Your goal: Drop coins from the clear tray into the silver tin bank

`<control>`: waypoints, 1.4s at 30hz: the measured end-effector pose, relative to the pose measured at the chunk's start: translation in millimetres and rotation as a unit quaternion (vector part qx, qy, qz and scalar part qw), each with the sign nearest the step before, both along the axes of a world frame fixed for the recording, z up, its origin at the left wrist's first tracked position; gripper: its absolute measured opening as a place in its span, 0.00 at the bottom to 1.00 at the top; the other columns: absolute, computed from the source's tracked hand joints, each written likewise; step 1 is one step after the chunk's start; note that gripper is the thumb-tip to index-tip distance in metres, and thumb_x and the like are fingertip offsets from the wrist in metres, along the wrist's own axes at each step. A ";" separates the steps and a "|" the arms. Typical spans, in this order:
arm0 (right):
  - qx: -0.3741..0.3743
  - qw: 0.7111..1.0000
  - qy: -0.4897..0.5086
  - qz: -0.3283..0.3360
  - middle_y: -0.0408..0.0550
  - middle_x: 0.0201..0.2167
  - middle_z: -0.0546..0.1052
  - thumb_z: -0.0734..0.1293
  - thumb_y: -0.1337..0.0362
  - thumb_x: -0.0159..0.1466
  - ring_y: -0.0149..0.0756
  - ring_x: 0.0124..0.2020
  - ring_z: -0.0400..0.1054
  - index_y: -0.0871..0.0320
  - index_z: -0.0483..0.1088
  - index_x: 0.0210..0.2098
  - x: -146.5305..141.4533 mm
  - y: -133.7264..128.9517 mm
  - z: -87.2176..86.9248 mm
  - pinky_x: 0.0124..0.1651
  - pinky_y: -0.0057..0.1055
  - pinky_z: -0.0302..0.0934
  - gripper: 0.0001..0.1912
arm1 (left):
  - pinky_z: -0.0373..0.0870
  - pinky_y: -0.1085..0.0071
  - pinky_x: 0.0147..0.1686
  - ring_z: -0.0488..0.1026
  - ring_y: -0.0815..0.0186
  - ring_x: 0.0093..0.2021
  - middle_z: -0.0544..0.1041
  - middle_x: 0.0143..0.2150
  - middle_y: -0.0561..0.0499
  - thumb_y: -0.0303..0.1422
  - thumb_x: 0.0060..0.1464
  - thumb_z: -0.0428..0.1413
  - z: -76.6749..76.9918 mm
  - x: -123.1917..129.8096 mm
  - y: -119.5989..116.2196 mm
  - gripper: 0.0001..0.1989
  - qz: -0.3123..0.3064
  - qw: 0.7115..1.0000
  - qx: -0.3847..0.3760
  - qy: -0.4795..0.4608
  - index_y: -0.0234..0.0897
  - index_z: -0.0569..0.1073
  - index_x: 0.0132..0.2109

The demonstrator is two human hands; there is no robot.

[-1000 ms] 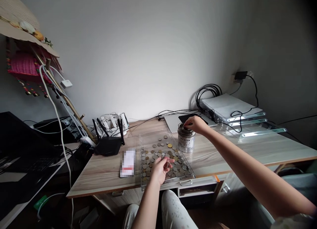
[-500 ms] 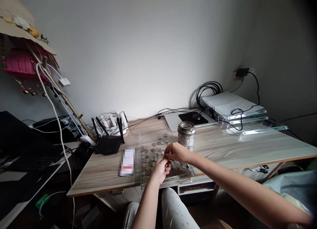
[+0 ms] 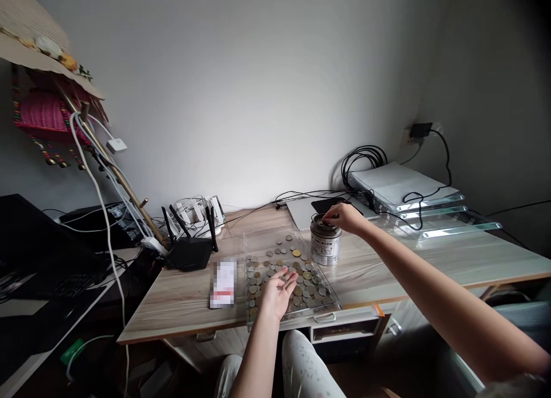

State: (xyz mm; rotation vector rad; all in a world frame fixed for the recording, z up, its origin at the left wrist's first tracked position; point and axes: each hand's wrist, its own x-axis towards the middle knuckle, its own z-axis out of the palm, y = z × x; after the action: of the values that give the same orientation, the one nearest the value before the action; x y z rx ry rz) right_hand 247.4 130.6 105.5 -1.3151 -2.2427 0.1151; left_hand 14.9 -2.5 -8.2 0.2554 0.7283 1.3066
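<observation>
My left hand (image 3: 279, 293) is palm up with fingers spread, above a clear plastic tray (image 3: 252, 240). Whether a coin lies on its palm is hard to make out. Many silver and brassy coins (image 3: 307, 276) lie scattered in the tray under and around this hand. Just right of the tray an upright metal can (image 3: 325, 246) with a printed label stands on the desk. At the top of the can, over its lid, my right hand (image 3: 342, 217) has its fingers pinched together. Anything between those fingertips is hidden.
A black router (image 3: 189, 253) and a paper slip (image 3: 223, 282), partly blurred, are left of the tray. Behind the can lies a silver laptop (image 3: 300, 211). Clear shelves (image 3: 439, 229) and coiled black cables (image 3: 364, 157) occupy the right back. A white cable (image 3: 105, 231) hangs at left.
My right hand has moved from my left hand up and right to the can's lid. My left hand has opened from a loose fist, palm up.
</observation>
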 end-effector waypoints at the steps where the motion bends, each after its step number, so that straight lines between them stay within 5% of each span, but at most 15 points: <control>1: 0.000 1.000 0.000 0.007 0.48 0.29 0.74 0.62 0.59 0.52 0.34 0.31 0.66 0.59 0.74 0.28 0.8 2.0 -2.0 0.33 0.26 0.57 0.13 | 0.68 0.68 0.40 0.70 0.61 0.42 0.71 0.37 0.36 0.17 0.39 0.45 0.2 0.6 -0.6 0.15 0.002 1.000 0.005 0.010 0.26 0.68 0.36; 9: 0.026 0.998 -0.047 0.041 0.46 0.29 0.73 0.62 0.58 0.51 0.35 0.32 0.65 0.57 0.74 0.28 -2.1 7.7 2.8 0.36 0.27 0.56 0.12 | 0.68 0.72 0.40 0.69 0.61 0.43 0.72 0.41 0.38 0.21 0.46 0.49 1.0 1.9 -3.7 0.10 0.034 0.998 0.048 0.027 0.28 0.69 0.37; 14: 0.125 0.991 0.036 -0.003 0.50 0.35 0.72 0.59 0.60 0.55 0.38 0.37 0.63 0.57 0.71 0.38 -33.6 -41.9 1.1 0.40 0.32 0.54 0.15 | 0.70 0.77 0.35 0.70 0.63 0.42 0.73 0.39 0.41 0.21 0.44 0.52 2.6 2.5 -4.4 0.09 0.022 0.998 0.052 0.038 0.30 0.70 0.37; 19: -0.025 0.985 -0.027 0.169 0.46 0.31 0.72 0.61 0.59 0.53 0.32 0.29 0.64 0.54 0.70 0.37 -90.3 -92.7 -33.8 0.30 0.25 0.56 0.13 | 0.70 0.78 0.32 0.72 0.69 0.35 0.75 0.35 0.46 0.19 0.43 0.52 2.7 5.8 -2.0 0.11 0.054 0.997 0.045 0.038 0.32 0.71 0.36; 23: -0.069 0.983 -0.039 0.165 0.44 0.26 0.73 0.63 0.66 0.49 0.30 0.26 0.64 0.55 0.71 0.29 -107.6 -92.9 -51.6 0.27 0.23 0.54 0.07 | 0.71 0.75 0.34 0.72 0.69 0.33 0.74 0.33 0.47 0.22 0.44 0.53 1.9 5.2 -1.6 0.07 0.069 0.997 0.035 0.030 0.31 0.71 0.34; 28: -0.053 0.985 0.036 0.159 0.45 0.25 0.73 0.61 0.64 0.52 0.30 0.26 0.65 0.58 0.71 0.28 -77.3 -67.2 -19.8 0.28 0.23 0.56 0.08 | 0.70 0.69 0.37 0.70 0.60 0.41 0.73 0.37 0.40 0.29 0.47 0.51 4.1 2.0 -3.3 0.10 0.002 0.999 0.042 -0.007 0.29 0.69 0.37; 33: 0.044 0.998 0.039 0.007 0.46 0.29 0.74 0.61 0.63 0.52 0.33 0.31 0.65 0.57 0.72 0.30 -17.8 -21.7 18.2 0.33 0.26 0.57 0.09 | 0.68 0.69 0.39 0.68 0.60 0.45 0.71 0.43 0.38 0.30 0.47 0.50 6.1 0.6 -3.6 0.13 -0.015 0.999 0.045 -0.006 0.28 0.68 0.41; 38: 0.023 0.997 -0.073 -0.012 0.47 0.28 0.74 0.63 0.65 0.49 0.37 0.35 0.64 0.58 0.73 0.24 3.2 0.8 12.8 0.37 0.28 0.56 0.06 | 0.66 0.68 0.42 0.66 0.59 0.46 0.69 0.45 0.36 0.32 0.48 0.48 2.3 -1.5 -2.7 0.15 -0.009 0.998 0.057 -0.024 0.28 0.67 0.42; 42: 0.100 0.994 0.005 -0.043 0.49 0.34 0.72 0.59 0.65 0.54 0.36 0.37 0.63 0.59 0.71 0.33 -23.1 -25.7 1.2 0.40 0.29 0.56 0.11 | 0.65 0.67 0.42 0.66 0.59 0.47 0.69 0.45 0.36 0.36 0.50 0.46 2.2 -2.8 -3.9 0.17 0.002 0.997 0.061 -0.053 0.29 0.67 0.43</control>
State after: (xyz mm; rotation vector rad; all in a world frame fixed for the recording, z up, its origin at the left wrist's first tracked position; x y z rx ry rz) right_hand 224.3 104.9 106.7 -1.2948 -2.1235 -0.1303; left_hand 12.1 -6.5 -6.0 0.2816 0.5608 1.3598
